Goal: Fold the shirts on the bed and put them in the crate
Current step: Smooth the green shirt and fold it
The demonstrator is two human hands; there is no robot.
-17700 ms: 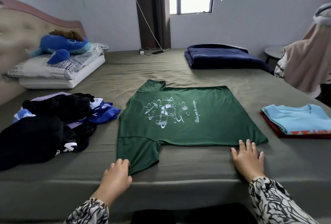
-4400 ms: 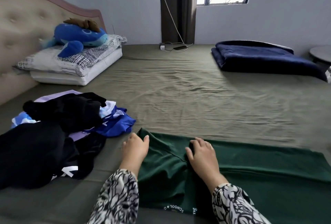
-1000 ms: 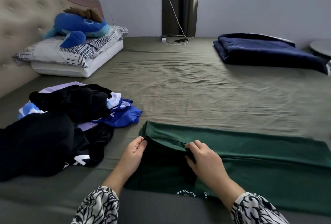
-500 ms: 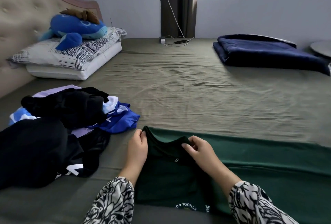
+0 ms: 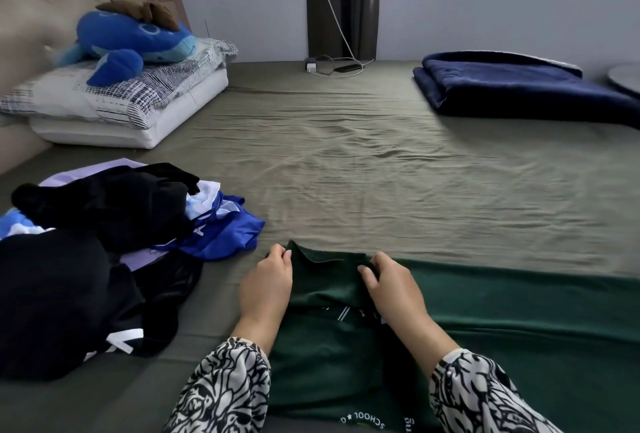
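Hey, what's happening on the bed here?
A person is folding a green shirt at the near edge of the bed. The left hand and right hand each pinch the shirt's left end, with part of it turned over. A heap of unfolded clothes waits to the left. No crate is in view, so nothing can be said about packing.
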